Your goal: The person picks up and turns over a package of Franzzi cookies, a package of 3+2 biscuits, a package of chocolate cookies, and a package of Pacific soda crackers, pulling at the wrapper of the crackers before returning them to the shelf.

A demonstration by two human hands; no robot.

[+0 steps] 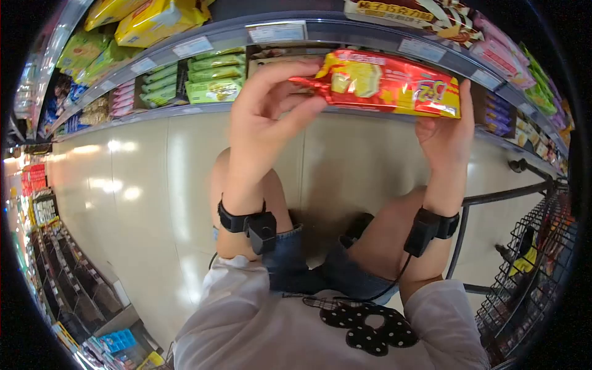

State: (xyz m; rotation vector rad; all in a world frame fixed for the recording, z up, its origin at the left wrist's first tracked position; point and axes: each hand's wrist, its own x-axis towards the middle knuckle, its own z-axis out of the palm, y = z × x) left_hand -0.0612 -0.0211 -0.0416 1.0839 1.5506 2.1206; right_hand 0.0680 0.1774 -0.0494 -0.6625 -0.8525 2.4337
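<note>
A red and yellow snack packet [385, 83] with a picture of crackers or biscuits on it is held up level in front of the lower shelf. My left hand [277, 102] pinches its left end between thumb and fingers. At the other end, my right hand [447, 126] grips the packet's right edge, with a finger along the side and the rest partly hidden behind it. Behind the packet, the lower shelf edge [203, 110] runs across, with green snack packets [216, 77] in a box to the left.
Yellow packages [161, 23] lie on the upper shelf, above a rail with price labels [276, 31]. A black wire shopping cart [524, 271] stands at my right. Another shelf unit [68, 265] is at the far left, across the shiny tiled floor [135, 185].
</note>
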